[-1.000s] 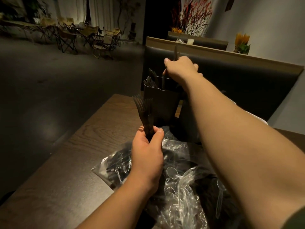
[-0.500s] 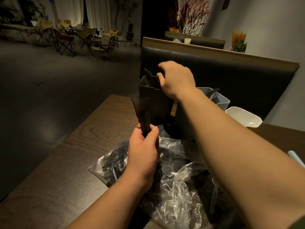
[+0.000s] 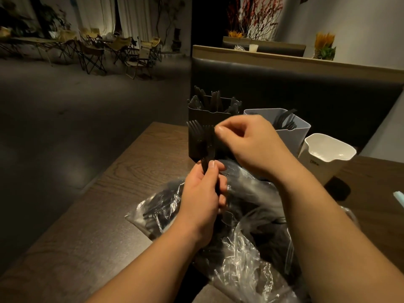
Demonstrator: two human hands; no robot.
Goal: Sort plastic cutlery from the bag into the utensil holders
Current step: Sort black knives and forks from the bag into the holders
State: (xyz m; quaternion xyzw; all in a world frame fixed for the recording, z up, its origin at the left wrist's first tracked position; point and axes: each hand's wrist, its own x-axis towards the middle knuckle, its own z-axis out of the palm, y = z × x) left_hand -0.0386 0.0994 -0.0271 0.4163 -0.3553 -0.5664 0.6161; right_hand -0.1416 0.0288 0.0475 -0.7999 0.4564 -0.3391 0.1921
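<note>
The black plastic forks (image 3: 203,141) stand upright in the left hand (image 3: 202,193), handles down in the fist and tines up, just above its thumb. Two fork heads show, fanned slightly apart; whether more are stacked behind them I cannot tell. The left hand grips the handles with fingers curled round them and the thumb pressed along the front.

The right hand (image 3: 253,145) is just to the right of the fork heads, fingers curled, thumb and forefinger brought together at the tines of the nearer fork. Whether it actually pinches that fork or only touches it I cannot tell.

Below both hands and under both wrists lies one clear plastic bag (image 3: 240,254), crumpled, with a dark mass of cutlery inside it; the pieces are too tangled to count.

Beyond the hands stand three utensil holders in a row. The black holder (image 3: 209,117) is directly behind the forks, with dark cutlery standing in it. The grey holder (image 3: 293,136) is behind the right hand, with a few black pieces leaning in it. The white holder (image 3: 325,162) is to the right of the right hand and bears small dark lettering.

All of this rests on one dark wooden table (image 3: 105,211), with a dark padded seat back (image 3: 306,90) beyond the holders.
</note>
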